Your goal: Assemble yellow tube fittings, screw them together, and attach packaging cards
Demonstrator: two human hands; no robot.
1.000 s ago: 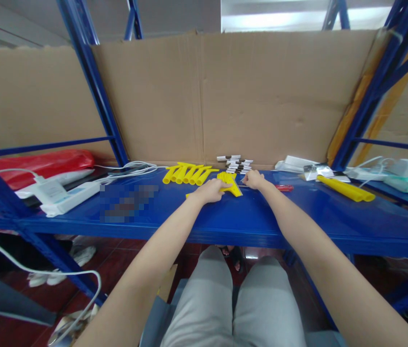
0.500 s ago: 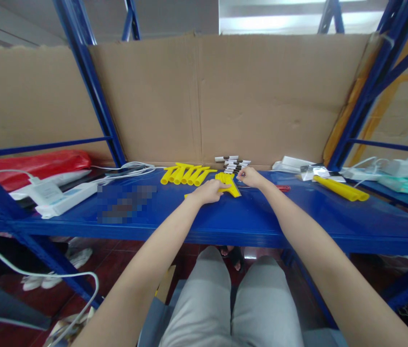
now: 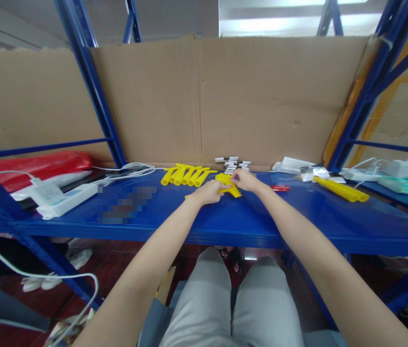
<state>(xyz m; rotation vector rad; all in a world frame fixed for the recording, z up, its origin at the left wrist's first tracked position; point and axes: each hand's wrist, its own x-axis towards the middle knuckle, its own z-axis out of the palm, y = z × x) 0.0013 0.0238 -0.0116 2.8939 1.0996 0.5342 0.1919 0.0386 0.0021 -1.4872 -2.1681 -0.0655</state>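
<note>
My left hand (image 3: 209,192) is closed on a yellow plastic piece (image 3: 232,191) with a flared end, low over the blue shelf. Just to its right, my right hand (image 3: 243,180) is pinched at the upper side of that flared end. Whatever lies between its fingertips is too small or hidden to make out. More yellow pieces (image 3: 222,177) lie right behind my left hand. Several small white and black sticks (image 3: 226,159) are piled behind my hands. A red handle (image 3: 279,188), like a screwdriver's, lies right of my right wrist.
Several yellow T-shaped tubes (image 3: 186,174) lie in a row left of my hands. Farther left are a white power strip (image 3: 67,198), cables and a red bag (image 3: 45,166). Two yellow tubes (image 3: 341,189) lie right. Cardboard (image 3: 225,101) stands behind the blue shelf (image 3: 225,219).
My right hand has moved slightly left, from beside the flared yellow piece onto it. The left hand keeps its place and its hold. The red handle looks little changed.
</note>
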